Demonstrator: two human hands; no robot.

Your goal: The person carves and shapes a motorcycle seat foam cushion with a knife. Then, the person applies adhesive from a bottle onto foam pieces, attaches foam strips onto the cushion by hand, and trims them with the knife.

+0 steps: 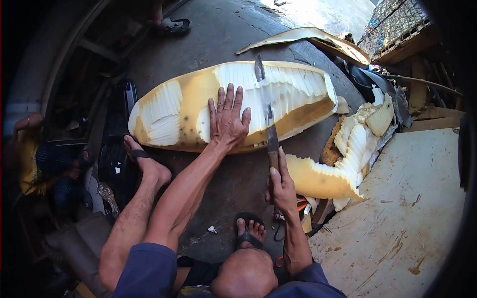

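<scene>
A long yellow foam seat pad (194, 109), with white cut patches on its top, lies across the floor in front of me. My left hand (228, 119) rests flat on it, fingers stretched out. In my right hand (282, 187) is the handle of a long knife (273, 141), its blade pointing away from me. Midway, the blade is hidden under a layer of foam, and its dark tip shows again near the far edge. Right of the pad lies a piece of cut foam (320, 179) with a ragged edge.
A pale stained board (387, 218) lies at the right. Behind the foam is a curved off-white shell (308, 36). A black seat base (117, 134) stands left of my foot. Another person in yellow (31, 164) is at the far left, and a sandalled foot (176, 26) shows at the top.
</scene>
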